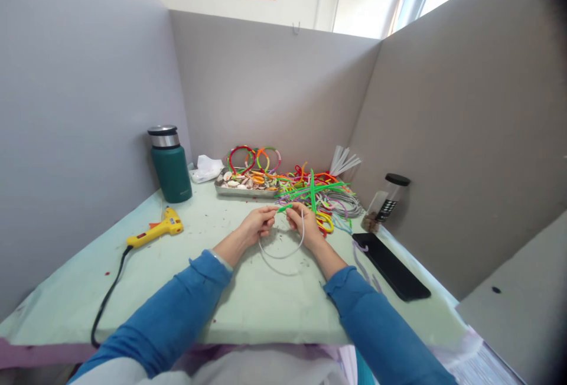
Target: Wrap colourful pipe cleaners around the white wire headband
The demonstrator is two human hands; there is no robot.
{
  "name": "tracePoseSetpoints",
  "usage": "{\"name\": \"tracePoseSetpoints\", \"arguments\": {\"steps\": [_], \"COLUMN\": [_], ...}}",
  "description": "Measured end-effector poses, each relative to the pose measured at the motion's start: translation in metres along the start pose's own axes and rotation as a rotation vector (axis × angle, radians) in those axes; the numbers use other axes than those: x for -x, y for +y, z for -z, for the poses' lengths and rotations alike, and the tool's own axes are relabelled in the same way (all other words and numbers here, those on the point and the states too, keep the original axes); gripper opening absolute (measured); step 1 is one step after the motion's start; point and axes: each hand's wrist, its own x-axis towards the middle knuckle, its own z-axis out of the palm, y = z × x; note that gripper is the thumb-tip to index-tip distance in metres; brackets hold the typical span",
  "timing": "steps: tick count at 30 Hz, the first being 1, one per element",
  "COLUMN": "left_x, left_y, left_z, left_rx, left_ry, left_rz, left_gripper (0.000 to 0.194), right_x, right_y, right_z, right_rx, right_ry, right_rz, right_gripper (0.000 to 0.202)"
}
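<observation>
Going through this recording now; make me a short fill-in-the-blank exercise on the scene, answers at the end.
1. The strip pinched between left hand and right hand, above the loop of white cord, is ____ in colour.
2. The glue gun is mainly ____ in colour.
3. The bottle stands toward the ____ side of the table.
4. The jar has a ____ lid.

Missing words: green; yellow; left; black.

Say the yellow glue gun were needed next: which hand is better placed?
Probably the left hand: the yellow glue gun lies on that side, with the right hand farther off. Both hands hold the green strip, though.
</observation>
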Motion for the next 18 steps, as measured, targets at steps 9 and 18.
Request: {"name": "tracePoseSetpoints", "arguments": {"steps": [9, 18], "left_x": [0.0031, 0.0041], "left_y": [0.0023, 0.0043], "left_z": [-0.0034, -0.0054], "left_rx": [-0.007, -0.068], "left_ry": [-0.028, 0.02], "left_rz": [-0.026, -0.089], "left_gripper": [0.024, 0.023], "right_x": [0.0034, 0.0033], "right_y": [-0.0073, -0.0048], "right_z": [-0.0025, -0.0018], "right_rx": [0.032, 0.025], "right_ry": [-0.073, -0.138], "right_rz": [0.012, 0.028], "right_gripper": [0.021, 0.019]}}
